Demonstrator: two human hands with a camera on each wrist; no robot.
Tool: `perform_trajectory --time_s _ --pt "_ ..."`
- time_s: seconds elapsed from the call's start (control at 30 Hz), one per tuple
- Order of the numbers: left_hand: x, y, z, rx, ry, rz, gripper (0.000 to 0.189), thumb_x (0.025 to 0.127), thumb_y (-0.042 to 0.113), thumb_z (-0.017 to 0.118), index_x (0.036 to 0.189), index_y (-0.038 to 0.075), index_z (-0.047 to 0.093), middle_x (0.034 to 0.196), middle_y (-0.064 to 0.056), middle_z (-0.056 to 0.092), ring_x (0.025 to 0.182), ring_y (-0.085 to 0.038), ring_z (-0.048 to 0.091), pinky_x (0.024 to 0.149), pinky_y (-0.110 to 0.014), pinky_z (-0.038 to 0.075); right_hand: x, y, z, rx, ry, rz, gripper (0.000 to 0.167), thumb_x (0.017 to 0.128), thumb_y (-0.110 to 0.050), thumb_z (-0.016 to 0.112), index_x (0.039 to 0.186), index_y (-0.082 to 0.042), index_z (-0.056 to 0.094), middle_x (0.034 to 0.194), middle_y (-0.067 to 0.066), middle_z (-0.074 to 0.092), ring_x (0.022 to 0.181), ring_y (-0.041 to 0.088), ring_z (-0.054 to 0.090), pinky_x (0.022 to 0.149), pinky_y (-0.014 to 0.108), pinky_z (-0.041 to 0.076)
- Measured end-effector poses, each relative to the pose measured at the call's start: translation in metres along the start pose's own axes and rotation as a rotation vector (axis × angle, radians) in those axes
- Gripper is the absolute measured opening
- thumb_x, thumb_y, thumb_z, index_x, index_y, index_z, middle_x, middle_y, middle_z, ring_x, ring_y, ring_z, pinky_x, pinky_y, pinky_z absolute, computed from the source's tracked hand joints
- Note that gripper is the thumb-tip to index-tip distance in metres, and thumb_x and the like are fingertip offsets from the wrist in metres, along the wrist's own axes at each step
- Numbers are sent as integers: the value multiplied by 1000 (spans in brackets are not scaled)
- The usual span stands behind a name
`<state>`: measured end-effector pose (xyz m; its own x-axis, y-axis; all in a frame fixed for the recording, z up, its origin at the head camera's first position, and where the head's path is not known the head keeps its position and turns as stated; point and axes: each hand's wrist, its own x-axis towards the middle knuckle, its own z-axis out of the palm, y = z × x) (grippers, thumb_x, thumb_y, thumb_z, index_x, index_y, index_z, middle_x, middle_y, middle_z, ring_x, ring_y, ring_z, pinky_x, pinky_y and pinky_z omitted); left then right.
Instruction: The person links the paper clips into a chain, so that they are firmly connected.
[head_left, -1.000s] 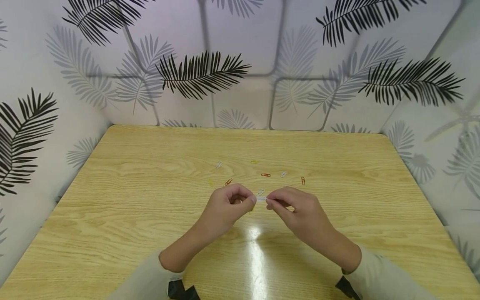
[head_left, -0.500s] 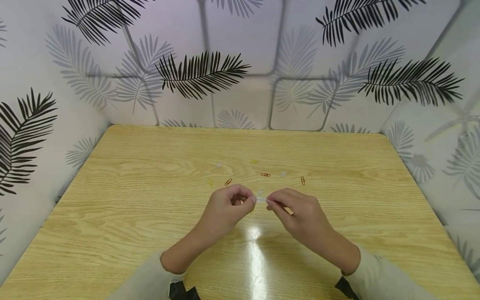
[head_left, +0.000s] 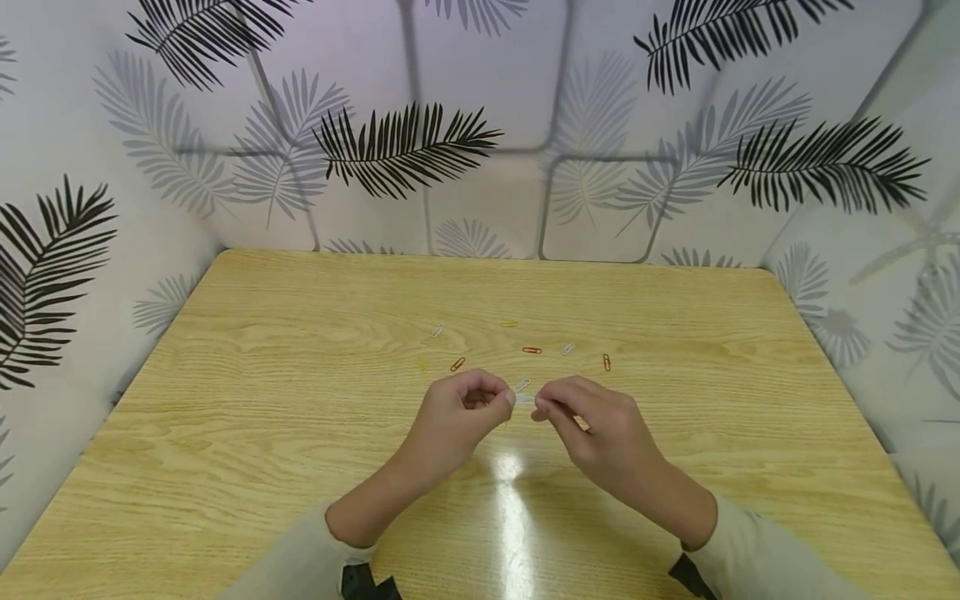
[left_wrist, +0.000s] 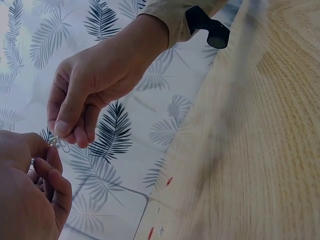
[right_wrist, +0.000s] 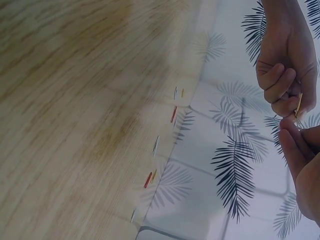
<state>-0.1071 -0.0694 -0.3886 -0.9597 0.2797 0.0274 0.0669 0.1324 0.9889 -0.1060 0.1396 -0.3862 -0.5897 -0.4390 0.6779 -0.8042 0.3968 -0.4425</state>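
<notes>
In the head view my left hand [head_left: 461, 412] and right hand [head_left: 600, 425] face each other over the table. Both pinch a white paper clip [head_left: 524, 399] held sideways between the fingertips. A yellow paper clip [right_wrist: 299, 104] shows at the left fingertips in the right wrist view; fingers hide part of it. Another white clip [left_wrist: 65, 146] hangs at the fingertips in the left wrist view. Just beyond the hands a white clip [head_left: 522, 385] appears in the head view; I cannot tell whether it lies on the table or hangs. How the held clips join is too small to tell.
On the wooden table [head_left: 300, 375] several loose paper clips lie beyond the hands. Among them are a red clip [head_left: 532, 351], another red clip [head_left: 607, 362], a white clip [head_left: 437, 330] and a yellow clip [head_left: 509, 323]. A leaf-patterned wall covering [head_left: 487, 192] borders the table.
Both hands stay almost in place, still pinching the white paper clip. The yellow clip below the left fingertips shows less than before. The loose clips have not moved.
</notes>
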Motion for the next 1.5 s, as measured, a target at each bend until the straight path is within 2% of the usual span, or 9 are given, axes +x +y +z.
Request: perform_trajectory --time_s 0.23,0.37,0.57,0.7,0.87,1.0,1.27,1.4,1.5 --pt "1 1 0 -46 -22 -57 11 95 17 64 96 9 72 73 0 61 55 -11 42 53 -21 38 -2 2 0 -1 14 -43 12 100 -8 62 93 -1 69 84 6 72 77 17 73 69 16 55" --pt "2 0 2 -53 0 -53 11 94 16 64 95 7 71 71 1 60 52 -10 41 51 -21 37 0 0 1 -35 38 -100 25 104 -16 55 91 0 68 82 6 71 73 17 72 67 16 55" --pt "2 -3 1 -72 29 -47 11 94 16 65 94 7 71 73 -1 61 52 -10 41 51 -20 38 4 -3 3 -92 68 -163 26 105 -14 53 91 2 67 81 7 70 72 16 71 64 19 55" --pt "3 -4 -1 -71 20 -42 12 95 17 66 95 6 72 73 -1 62 52 -10 41 51 -21 37 2 -2 3 -54 59 -100 21 104 -14 56 93 1 67 83 7 71 74 16 72 66 17 55" --pt "4 -4 -5 -93 8 -48 13 95 19 66 96 7 71 76 -1 62 53 -11 39 52 -21 36 0 -2 0 62 67 59 2 95 -1 66 96 1 67 86 6 72 78 17 74 71 16 56" --pt "4 -3 -6 -124 1 -48 15 96 19 66 97 5 71 78 -3 63 53 -10 37 52 -22 35 1 -4 -2 162 82 175 14 88 10 70 97 1 68 86 7 73 78 14 74 74 19 57" --pt "3 -1 -7 -147 -29 -43 17 97 21 65 98 5 69 79 -1 63 56 -10 39 54 -22 35 1 -9 -2 435 125 344 12 94 11 61 101 3 67 90 14 69 80 14 74 76 30 60" --pt "2 -5 -10 -102 -47 -31 16 98 24 65 101 9 70 90 -5 66 75 -17 55 67 -26 45 1 -10 -3 477 106 385 9 97 8 59 101 4 66 92 15 68 80 15 73 76 31 60" --pt "2 -8 -12 -37 -38 -14 13 98 26 66 103 15 71 98 -2 66 80 -20 55 68 -26 45 1 -11 -3 474 81 414 8 98 5 60 101 4 67 91 14 68 80 15 73 77 31 60"
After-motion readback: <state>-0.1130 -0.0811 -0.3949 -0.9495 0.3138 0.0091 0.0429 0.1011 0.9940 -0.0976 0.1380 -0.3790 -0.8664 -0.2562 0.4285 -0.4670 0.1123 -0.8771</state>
